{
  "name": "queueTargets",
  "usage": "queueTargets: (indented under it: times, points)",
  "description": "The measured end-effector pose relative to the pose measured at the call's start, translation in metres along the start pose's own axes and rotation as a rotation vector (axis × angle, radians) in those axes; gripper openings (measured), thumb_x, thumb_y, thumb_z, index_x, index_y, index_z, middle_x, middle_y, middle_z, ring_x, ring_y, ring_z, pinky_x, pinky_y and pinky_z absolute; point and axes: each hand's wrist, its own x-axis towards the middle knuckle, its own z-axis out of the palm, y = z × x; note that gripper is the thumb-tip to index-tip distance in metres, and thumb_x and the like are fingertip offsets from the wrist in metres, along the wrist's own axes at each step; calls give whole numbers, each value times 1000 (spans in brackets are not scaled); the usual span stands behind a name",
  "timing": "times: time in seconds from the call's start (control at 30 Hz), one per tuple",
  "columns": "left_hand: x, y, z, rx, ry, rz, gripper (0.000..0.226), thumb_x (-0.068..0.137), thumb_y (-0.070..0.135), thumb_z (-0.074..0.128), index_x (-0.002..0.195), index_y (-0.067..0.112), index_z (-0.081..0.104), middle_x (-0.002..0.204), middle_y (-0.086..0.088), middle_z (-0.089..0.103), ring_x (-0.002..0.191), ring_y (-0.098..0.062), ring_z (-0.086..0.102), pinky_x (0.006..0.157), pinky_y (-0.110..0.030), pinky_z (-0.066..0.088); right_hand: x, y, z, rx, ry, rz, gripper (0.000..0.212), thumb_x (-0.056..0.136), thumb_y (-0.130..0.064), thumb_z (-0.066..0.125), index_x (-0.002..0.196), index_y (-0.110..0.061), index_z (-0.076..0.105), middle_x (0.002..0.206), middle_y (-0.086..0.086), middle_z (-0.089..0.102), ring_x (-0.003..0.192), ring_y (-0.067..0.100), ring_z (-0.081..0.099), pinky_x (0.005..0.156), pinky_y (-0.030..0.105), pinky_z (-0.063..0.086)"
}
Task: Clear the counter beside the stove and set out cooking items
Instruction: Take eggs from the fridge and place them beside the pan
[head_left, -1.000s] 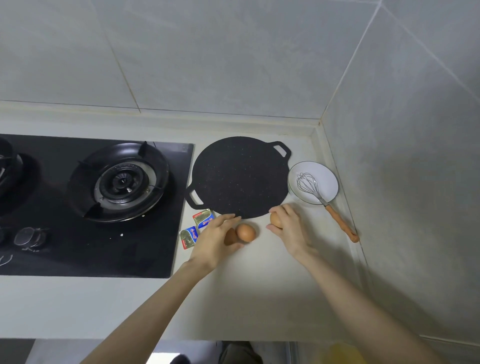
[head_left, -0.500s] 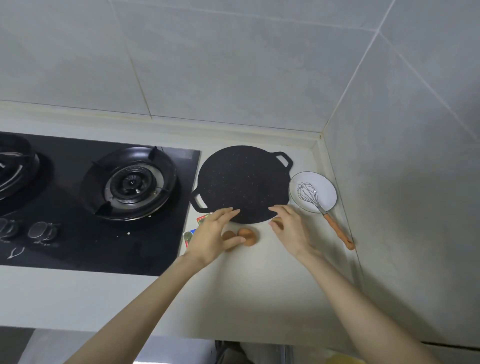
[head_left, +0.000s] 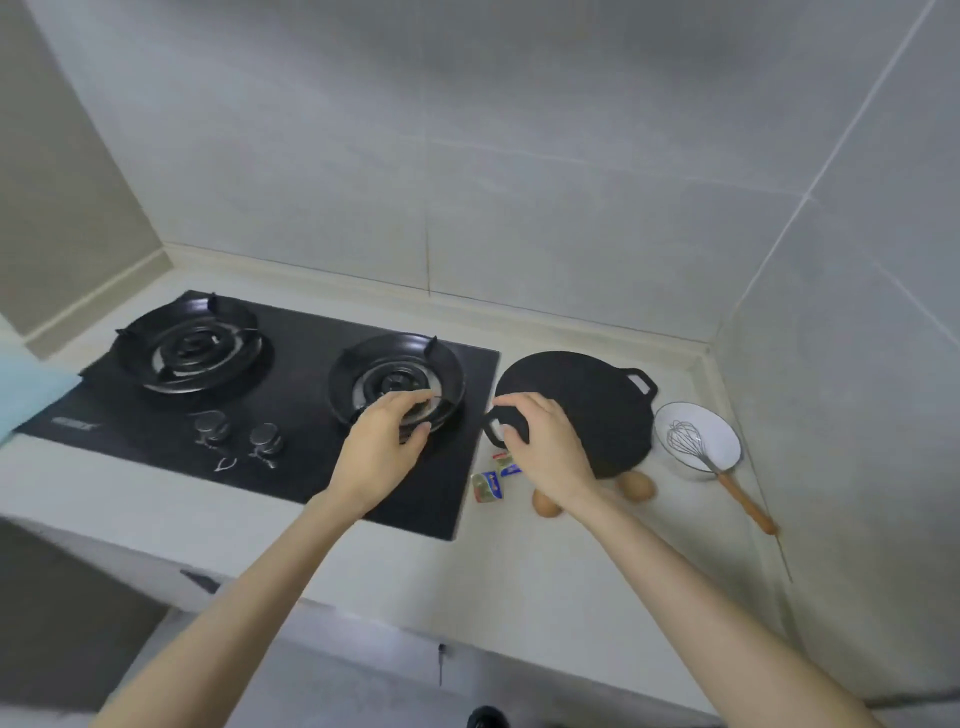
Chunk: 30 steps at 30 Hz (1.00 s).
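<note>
On the bench (head_left: 519, 571), right of the stove (head_left: 301, 364): a flat black pan (head_left: 587, 400) towards the back right corner, between the stove's right edge and a white bowl (head_left: 722, 431) by the right-hand wall. In the bowl, a wire whisk (head_left: 688, 441), wooden handle out over the rim towards the front edge. Just in front of the pan, two brown eggs (head_left: 635, 486), one at the pan's near rim, the other partly behind the right wrist. Two small packets (head_left: 488, 487) just beside the stove's right edge, below the pan's near handle.

With the right hand (head_left: 545, 447), a curled grip round that near handle, hiding part of the pan. As for the left hand (head_left: 382, 452): over the near rim of the right burner (head_left: 400, 374), fingers and thumb bent in a loose claw with a gap between, nothing held; touching the burner ring or not, cannot tell.

Half a second earlier, both hands down at the eggs; now off them, left across to the burner, right up to the handle. Three eggs in sight a second ago, two now. Whole stove now in view, with left burner (head_left: 192, 348), two knobs (head_left: 212, 428) and something pale blue (head_left: 26, 389) at the bench's left edge.

Label (head_left: 75, 423) at the stove's front left corner and print on the packets: too blurred to read.
</note>
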Motion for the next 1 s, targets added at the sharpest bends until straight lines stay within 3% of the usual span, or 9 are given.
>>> queueTargets:
  times: [0.1,0.27,0.4,0.53,0.77,0.87,1.0]
  points:
    - [-26,-10,-51,19,89,-66,38,90,16,60,127,24,58,122,6,61,104,-7,58,89,-18,44,2,-52,18,29,-65,-94,33,93,-17,54,124,-25,57,124,-7,57,115,13,48,92,24,39]
    - [-84,-32,-135,30,301,-206,40,91,17,59,130,23,54,127,7,58,110,-11,56,94,-25,45,4,-146,51,99,-190,-315,32,92,-16,55,123,-26,58,122,-7,58,115,12,50,97,27,42]
    - [-137,-44,-191,71,468,-316,38,91,17,57,129,23,55,127,7,58,109,-10,56,94,-25,44,3,-217,77,130,-301,-509,31,93,-19,54,123,-27,58,123,-11,57,111,10,49,90,23,39]
    - [-194,-49,-235,136,649,-444,36,91,17,58,126,25,56,124,9,60,106,-10,58,96,-34,48,-5,-288,108,199,-409,-698,32,92,-19,55,123,-27,58,124,-10,57,112,10,49,90,24,39]
    - [-279,-17,-274,271,947,-684,39,92,17,57,130,23,53,129,6,57,107,-9,55,89,-22,42,-39,-382,136,320,-603,-1046,32,92,-17,56,123,-23,59,125,-7,59,112,13,53,92,21,38]
    - [-311,12,-277,319,1075,-760,40,92,18,58,132,22,52,130,3,57,108,-9,56,92,-26,47,-63,-409,135,416,-668,-1147,31,92,-15,55,122,-24,59,125,-7,59,109,13,54,87,22,42]
    - [-354,56,-270,373,1241,-842,39,92,18,59,130,22,54,126,3,60,107,-11,59,91,-28,51,-104,-439,127,559,-778,-1269,33,92,-14,56,124,-20,58,126,-4,59,102,9,53,82,17,37]
